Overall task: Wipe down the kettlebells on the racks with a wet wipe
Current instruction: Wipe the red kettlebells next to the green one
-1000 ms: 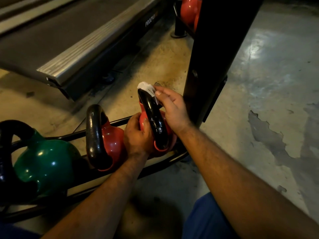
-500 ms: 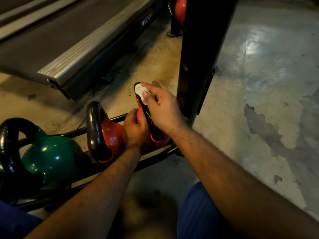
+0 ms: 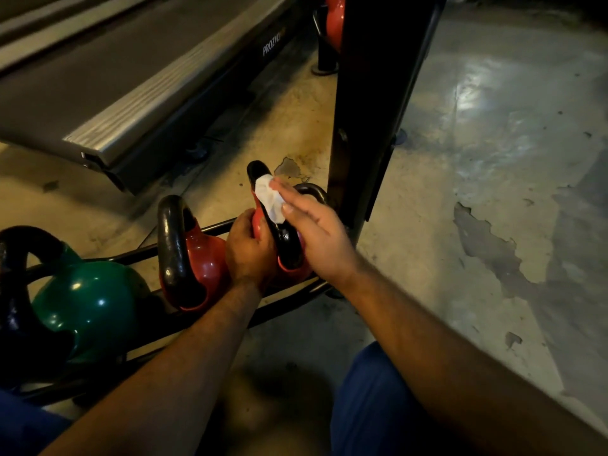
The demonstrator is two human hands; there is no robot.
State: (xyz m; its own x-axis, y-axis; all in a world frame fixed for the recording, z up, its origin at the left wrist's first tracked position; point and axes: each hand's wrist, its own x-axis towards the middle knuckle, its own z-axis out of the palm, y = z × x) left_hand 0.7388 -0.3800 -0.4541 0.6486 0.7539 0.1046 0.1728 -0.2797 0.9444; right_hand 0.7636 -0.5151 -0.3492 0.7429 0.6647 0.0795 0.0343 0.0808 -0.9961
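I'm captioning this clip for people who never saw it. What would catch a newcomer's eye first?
The white wet wipe, pressed by the right hand's straight fingers onto the black handle of a red kettlebell at centre. The left hand grips that bell's red body. Left of it on the black rack sit another red kettlebell and a glossy green kettlebell.

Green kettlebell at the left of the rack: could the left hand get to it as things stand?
Probably yes. The left hand grips the red kettlebell being wiped; only another red kettlebell stands between it and the green kettlebell, whose near side is uncovered.
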